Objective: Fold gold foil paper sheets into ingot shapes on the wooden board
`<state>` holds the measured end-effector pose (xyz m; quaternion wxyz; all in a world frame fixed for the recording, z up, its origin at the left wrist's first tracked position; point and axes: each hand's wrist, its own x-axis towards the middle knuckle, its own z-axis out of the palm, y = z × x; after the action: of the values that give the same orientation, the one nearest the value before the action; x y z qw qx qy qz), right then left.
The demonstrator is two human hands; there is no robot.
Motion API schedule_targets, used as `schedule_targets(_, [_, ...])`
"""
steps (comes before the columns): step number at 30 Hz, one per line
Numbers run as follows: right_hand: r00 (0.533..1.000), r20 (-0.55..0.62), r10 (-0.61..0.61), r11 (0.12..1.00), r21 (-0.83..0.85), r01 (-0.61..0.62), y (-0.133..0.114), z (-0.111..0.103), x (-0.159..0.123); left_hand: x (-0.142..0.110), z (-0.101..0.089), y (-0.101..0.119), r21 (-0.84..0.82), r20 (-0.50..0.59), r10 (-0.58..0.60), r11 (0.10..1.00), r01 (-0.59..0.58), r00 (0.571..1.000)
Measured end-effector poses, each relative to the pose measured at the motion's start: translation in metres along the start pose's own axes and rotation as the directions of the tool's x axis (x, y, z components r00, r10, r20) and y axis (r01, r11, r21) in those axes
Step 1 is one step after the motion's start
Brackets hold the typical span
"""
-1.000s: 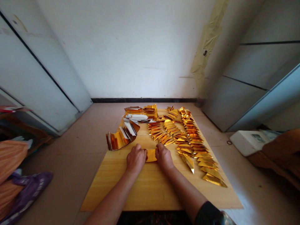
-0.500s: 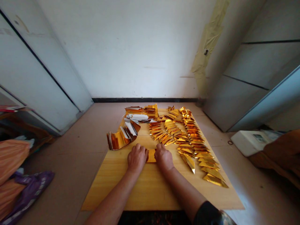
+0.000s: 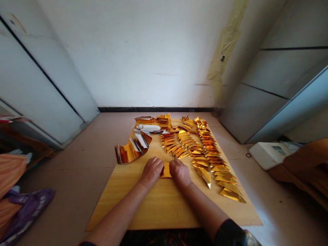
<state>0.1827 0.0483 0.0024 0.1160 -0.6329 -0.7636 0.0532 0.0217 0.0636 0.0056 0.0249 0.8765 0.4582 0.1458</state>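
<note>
Two bare hands lie close together on the wooden worktop (image 3: 176, 212), and the head camera shows one small shift: over the last second the left hand (image 3: 151, 172) has moved in and turned, so its fingers now lie against the left edge of a folded gold foil piece (image 3: 166, 170). The right hand (image 3: 180, 173) stays at that piece's right edge. Both hands are palm down with their fingers pressed together, not spread. I cannot tell whether either one is pinching the foil, because the fingers hide the contact. The piece lies flat between them, near the center of the frame.

Up the worktop, toward the right of the frame, long rows of folded gold triangles (image 3: 208, 147) fan out. A curled bundle of gold foil sheets (image 3: 129, 152) with white backs sits left of the hands, and two small gold stacks (image 3: 164, 122) (image 3: 145, 120) lie at the far end beside white strips (image 3: 147, 127). At the lower left of the frame, a purple bag (image 3: 29, 213) lies beside orange cloth (image 3: 10, 171), and I cannot see what the bag holds. At the right of the frame, a white box (image 3: 269, 155) sits by brown cloth (image 3: 306, 157)
</note>
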Motion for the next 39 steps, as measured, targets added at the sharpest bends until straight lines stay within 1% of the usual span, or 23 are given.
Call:
schedule_targets(3, [0.999, 0.001, 0.042, 0.997, 0.065, -0.042, 0.000, -0.007, 0.001, -0.008, 0.001, -0.003, -0.039, -0.006, 0.021, 0.999, -0.022, 1.000])
schedule_targets(5, [0.997, 0.004, 0.078, 0.990, 0.119, -0.077, -0.002, -0.013, -0.001, -0.015, -0.001, -0.004, -0.038, -0.019, 0.020, 0.999, -0.021, 1.000])
schedule_targets(7, [0.996, -0.017, 0.086, 0.983, 0.165, -0.082, -0.006, -0.019, -0.005, -0.021, -0.003, -0.003, -0.035, -0.025, 0.006, 0.999, -0.007, 1.000])
schedule_targets(8, [0.997, -0.034, 0.070, 0.981, 0.181, -0.062, -0.008, -0.021, -0.008, -0.023, -0.005, -0.003, -0.037, -0.025, -0.004, 0.999, 0.003, 1.000])
schedule_targets(10, [0.999, -0.039, -0.018, 0.979, 0.204, 0.026, -0.014, -0.022, -0.014, -0.026, -0.008, -0.002, -0.051, -0.016, -0.029, 0.998, 0.028, 0.999])
schedule_targets(12, [0.997, 0.011, -0.082, 0.976, 0.205, 0.078, -0.018, -0.020, -0.020, -0.026, -0.010, -0.003, -0.073, 0.013, -0.048, 0.996, 0.049, 0.999])
schedule_targets(13, [0.996, 0.037, -0.084, 0.977, 0.201, 0.075, -0.019, -0.019, -0.022, -0.026, -0.010, -0.004, -0.084, 0.029, -0.053, 0.995, 0.055, 0.998])
schedule_targets(17, [0.995, 0.096, -0.001, 0.983, 0.182, -0.016, -0.016, -0.019, -0.026, -0.026, -0.008, -0.014, -0.134, 0.063, -0.023, 0.990, 0.031, 0.998])
schedule_targets(21, [0.987, 0.160, 0.018, 0.984, 0.172, -0.046, -0.014, -0.025, -0.025, -0.029, -0.004, -0.024, -0.147, 0.090, 0.025, 0.989, -0.012, 0.996])
schedule_targets(23, [0.986, 0.163, 0.031, 0.990, 0.131, -0.053, -0.018, -0.026, -0.023, -0.029, -0.004, -0.025, -0.142, 0.113, 0.037, 0.990, -0.020, 0.993])
schedule_targets(26, [0.989, 0.132, 0.072, 0.995, 0.063, -0.081, -0.028, -0.023, -0.019, -0.030, -0.004, -0.026, -0.129, 0.119, 0.040, 0.991, -0.024, 0.992])
schedule_targets(29, [0.989, 0.128, 0.079, 0.994, 0.065, -0.088, -0.040, -0.018, -0.016, -0.031, -0.002, -0.027, -0.126, 0.109, 0.041, 0.992, -0.027, 0.993])
schedule_targets(32, [0.984, 0.142, 0.111, 0.991, 0.064, -0.121, -0.047, -0.017, -0.014, -0.031, 0.000, -0.029, -0.133, 0.124, 0.041, 0.991, -0.025, 0.991])
schedule_targets(35, [0.973, 0.174, 0.151, 0.983, 0.078, -0.167, -0.047, -0.019, -0.012, -0.031, 0.001, -0.030, -0.138, 0.147, 0.036, 0.990, -0.016, 0.989])
schedule_targets(39, [0.955, 0.225, 0.193, 0.970, 0.101, -0.220, -0.039, -0.022, -0.012, -0.029, -0.002, -0.030, -0.131, 0.183, 0.027, 0.991, -0.003, 0.983])
